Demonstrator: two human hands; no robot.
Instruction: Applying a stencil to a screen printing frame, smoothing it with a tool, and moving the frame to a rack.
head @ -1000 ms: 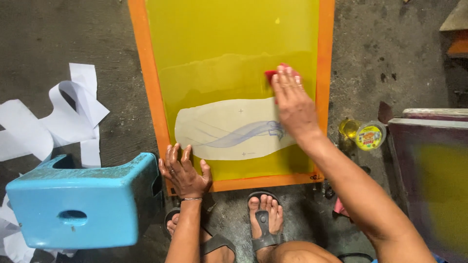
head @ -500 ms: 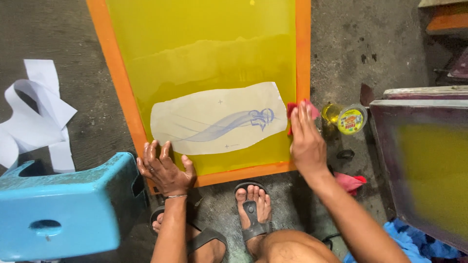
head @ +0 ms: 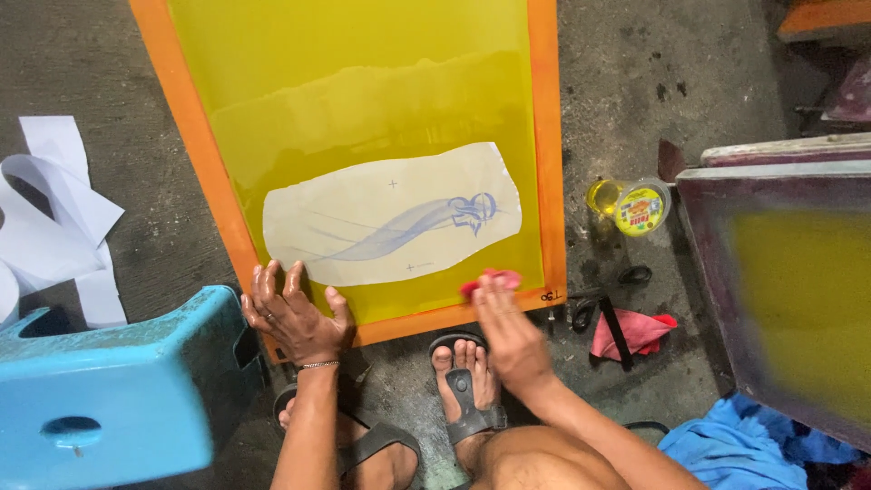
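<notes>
Screen frame (head: 195, 154), orange border with yellow mesh, lying flat on the concrete floor (head: 653, 54); a pale oblong stencil patch (head: 390, 218) with a faint blue drawing sits in the lower half of the mesh. Left hand (head: 298, 313): fingers spread open, palm pressed flat on the frame's near-left corner, gripping nothing. Right hand (head: 510, 331): fingers closed onto a small red cloth (head: 490, 279), pressing it against the mesh just inside the frame's near-right corner, just below the stencil patch. Both feet in dark sandals (head: 467, 399), toes beside the frame's near edge. Blue plastic stool (head: 100, 390) just left of the left hand. White paper strips (head: 54, 218) on the floor, far left. Small yellow tub with lid (head: 640, 204) beside the frame's right edge; scissors (head: 599, 295) and a pinkish rag (head: 635, 334) nearby. Second frame (head: 789, 272), dark-bordered, at the right; blue cloth (head: 735, 449) below it.
</notes>
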